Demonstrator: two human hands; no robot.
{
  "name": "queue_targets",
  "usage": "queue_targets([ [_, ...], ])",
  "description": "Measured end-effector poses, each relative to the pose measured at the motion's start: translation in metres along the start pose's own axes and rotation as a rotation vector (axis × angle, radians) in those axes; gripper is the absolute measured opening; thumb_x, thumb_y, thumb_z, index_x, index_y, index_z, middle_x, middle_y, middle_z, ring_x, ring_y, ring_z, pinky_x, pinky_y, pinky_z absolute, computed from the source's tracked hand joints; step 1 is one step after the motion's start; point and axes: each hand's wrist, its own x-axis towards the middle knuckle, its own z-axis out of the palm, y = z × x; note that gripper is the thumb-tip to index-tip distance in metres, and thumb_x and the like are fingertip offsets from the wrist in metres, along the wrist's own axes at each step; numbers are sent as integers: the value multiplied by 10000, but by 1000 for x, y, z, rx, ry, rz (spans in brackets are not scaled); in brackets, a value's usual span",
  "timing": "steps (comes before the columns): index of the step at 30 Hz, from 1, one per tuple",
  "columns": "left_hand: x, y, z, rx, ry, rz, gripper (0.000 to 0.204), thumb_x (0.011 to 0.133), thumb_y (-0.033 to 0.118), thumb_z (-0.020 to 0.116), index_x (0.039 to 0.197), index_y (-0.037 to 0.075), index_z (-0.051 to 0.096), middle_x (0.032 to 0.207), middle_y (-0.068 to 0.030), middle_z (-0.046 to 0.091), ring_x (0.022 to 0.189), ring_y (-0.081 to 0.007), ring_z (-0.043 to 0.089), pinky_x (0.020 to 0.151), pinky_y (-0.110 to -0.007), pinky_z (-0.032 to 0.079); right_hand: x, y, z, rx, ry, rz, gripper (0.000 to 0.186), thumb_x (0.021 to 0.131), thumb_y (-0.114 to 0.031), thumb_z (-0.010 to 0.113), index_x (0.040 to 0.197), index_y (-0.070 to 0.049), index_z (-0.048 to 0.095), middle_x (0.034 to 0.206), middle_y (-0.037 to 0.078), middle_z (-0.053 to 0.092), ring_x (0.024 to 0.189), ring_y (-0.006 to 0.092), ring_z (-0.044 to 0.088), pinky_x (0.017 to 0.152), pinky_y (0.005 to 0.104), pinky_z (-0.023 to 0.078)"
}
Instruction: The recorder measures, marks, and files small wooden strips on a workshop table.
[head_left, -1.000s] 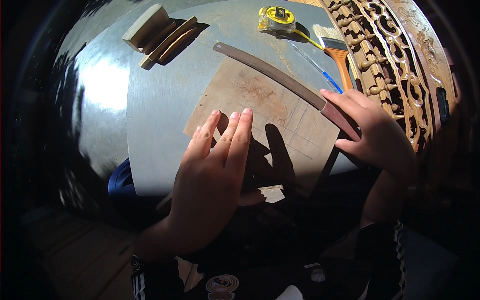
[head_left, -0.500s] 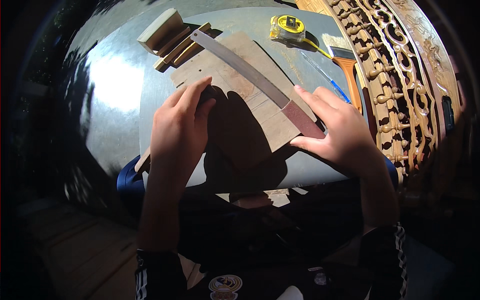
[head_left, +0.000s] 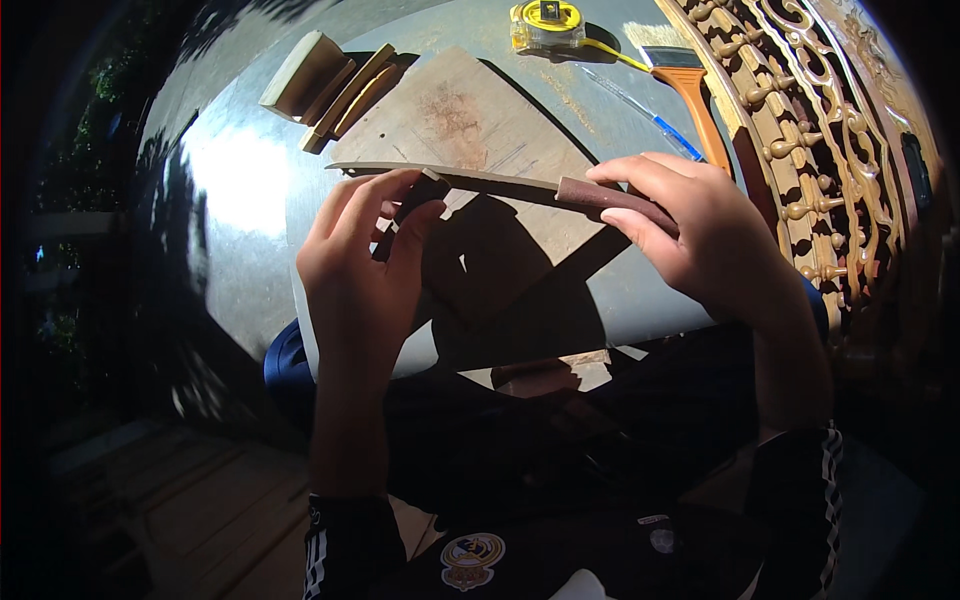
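Note:
In my right hand [head_left: 695, 225] is a narrow hand saw [head_left: 510, 187], gripped by its reddish-brown handle [head_left: 605, 195] with fingers over the top and thumb below. Its long thin blade points left, seen nearly edge-on, and the teeth are too small to make out. My left hand [head_left: 365, 240] pinches a small dark block [head_left: 425, 190] between fingertips and thumb, close by the blade; whether the two touch I cannot tell. Below both hands a flat wooden board [head_left: 440, 100] lies tilted on the grey table, partly in my shadow.
Several small wood pieces [head_left: 345, 95] sit at the board's far left. Along the far right are a yellow tape measure [head_left: 547, 28], a blue pen [head_left: 650, 122] and an orange-handled paintbrush [head_left: 690, 85]. Carved wooden furniture [head_left: 800, 150] borders the grey table [head_left: 240, 230] on the right.
The saw has swung from pointing far left across the board to lying nearly level, its blade turned edge-on near my left hand. My right fingers have closed around the handle.

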Motion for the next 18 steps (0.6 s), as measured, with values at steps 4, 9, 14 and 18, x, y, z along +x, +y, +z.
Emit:
queue_targets([
  [4,1,-5,13,25,-23,-47,238,849,126,796,1052,32,715,942,-94,695,792,-184,661,676,-301,533,-5,-4,-5,-137,-56,132,250,965,-92,560,1190,-9,634,909,205,693,833,368,679,724,406,516],
  [9,2,-1,15,28,25,-34,216,855,134,797,1027,30,716,905,-87,687,776,-173,664,630,-309,529,-14,-19,-1,-67,-13,46,237,967,-85,557,1187,-10,605,840,211,672,716,391,670,626,425,516],
  [14,-2,1,16,163,54,3,195,864,150,789,976,14,706,888,-103,680,659,-218,658,587,-318,518,-25,-33,13,-140,30,-3,256,973,-50,558,1219,-6,503,849,196,645,702,385,662,580,437,513],
  [18,-5,5,15,111,47,-73,163,881,133,758,977,15,702,901,-116,664,692,-267,668,610,-362,521,-31,-50,16,-162,-75,90,237,986,-40,534,1215,-16,475,968,189,637,732,373,670,573,427,530],
])
